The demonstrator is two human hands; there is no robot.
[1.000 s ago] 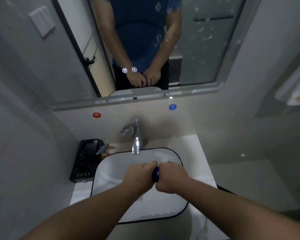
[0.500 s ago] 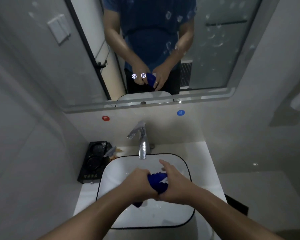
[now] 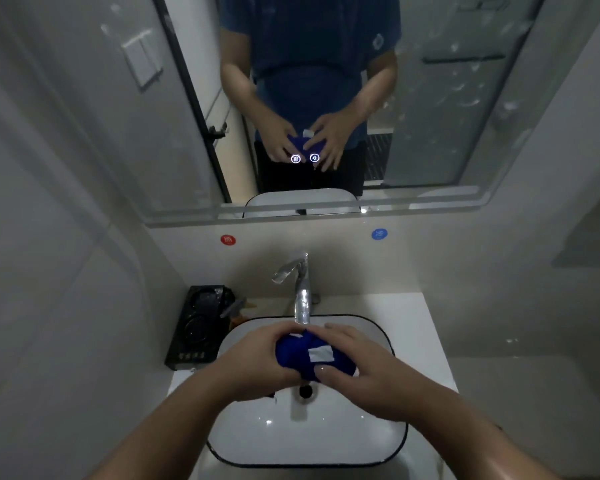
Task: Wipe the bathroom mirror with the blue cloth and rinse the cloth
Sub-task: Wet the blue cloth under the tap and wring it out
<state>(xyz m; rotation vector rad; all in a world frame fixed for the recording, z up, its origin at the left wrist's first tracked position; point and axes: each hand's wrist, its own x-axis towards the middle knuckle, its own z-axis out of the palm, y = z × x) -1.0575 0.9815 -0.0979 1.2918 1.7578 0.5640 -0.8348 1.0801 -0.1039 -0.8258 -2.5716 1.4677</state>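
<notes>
1. Head view: both hands meet over the white basin (image 3: 305, 441), which sits on the pale counter (image 3: 426, 327) and has a dark rim.
2. The blue cloth (image 3: 305, 355) is bunched into a wad between the two hands, just below the spout of the chrome tap (image 3: 302, 296) and above the dark drain hole (image 3: 305, 391).
3. A white label (image 3: 321, 355) lies on top of the wad, facing up.
4. The left hand (image 3: 257, 362) wraps the wad's left side; its grip is clenched on the cloth.
5. The right hand (image 3: 357, 368) covers the wad's right side, its fingers spread over the top and its thumb pressed on the near edge, so its grip is also grasping the cloth.
6. Whether water runs from the tap cannot be told.
7. A black tray (image 3: 196, 327) stands at the counter's back left corner, beside the basin.
8. On the wall behind the tap, a red round sticker (image 3: 228, 239) sits to the left and a blue round sticker (image 3: 379, 233) to the right.
9. Above them the mirror (image 3: 465, 109) reflects the two hands with the cloth between them; pale smears dot its right half, and two small lit icons (image 3: 305, 158) glow near its lower middle.
</notes>
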